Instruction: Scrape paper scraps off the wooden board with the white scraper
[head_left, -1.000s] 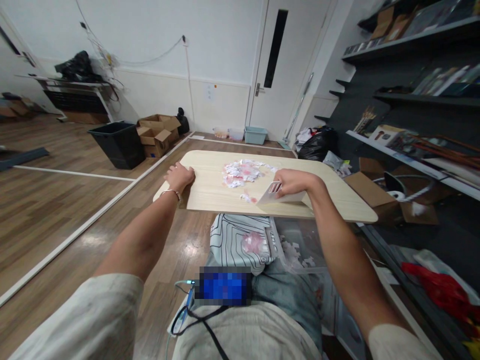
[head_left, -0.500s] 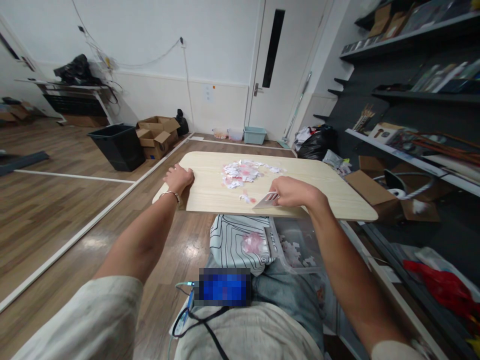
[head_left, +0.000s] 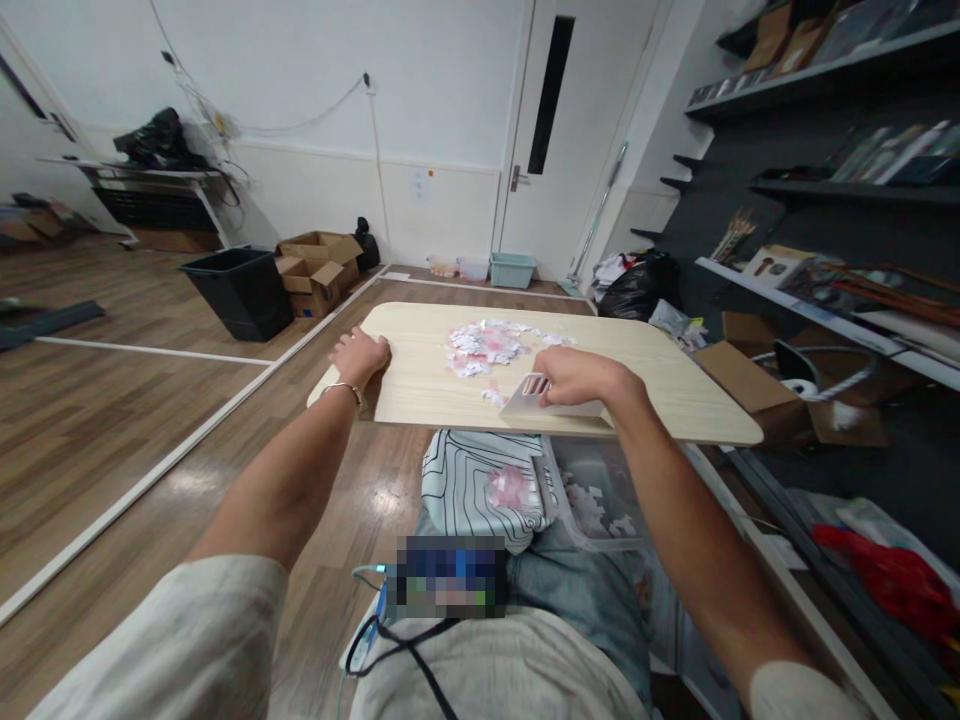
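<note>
My right hand (head_left: 574, 378) is closed on a white flat scraper (head_left: 517, 402) with slots near its grip. The scraper stands tilted on the pale wooden tabletop (head_left: 652, 380), close to its front edge. A few white and pink paper scraps (head_left: 491, 397) lie just left of the blade. Farther back is a larger heap of white and pink scraps (head_left: 484, 345). My left hand (head_left: 360, 357) grips the tabletop at its left edge, fingers over the far side. Below the front edge, a clear plastic bin (head_left: 600, 460) holds more white pieces.
A striped cloth (head_left: 457, 480) with a pink patch lies over my lap, beside a phone-like device (head_left: 450, 580) with a blurred screen. A black bin (head_left: 244, 295) and cardboard boxes (head_left: 319, 270) stand at left. Dark shelves (head_left: 817, 200) and an open carton (head_left: 750, 385) flank the right side.
The scraper has turned so that more of its slotted face shows. My right hand has shifted slightly left, covering the pink scraps near it. My left hand keeps its place on the tabletop.
</note>
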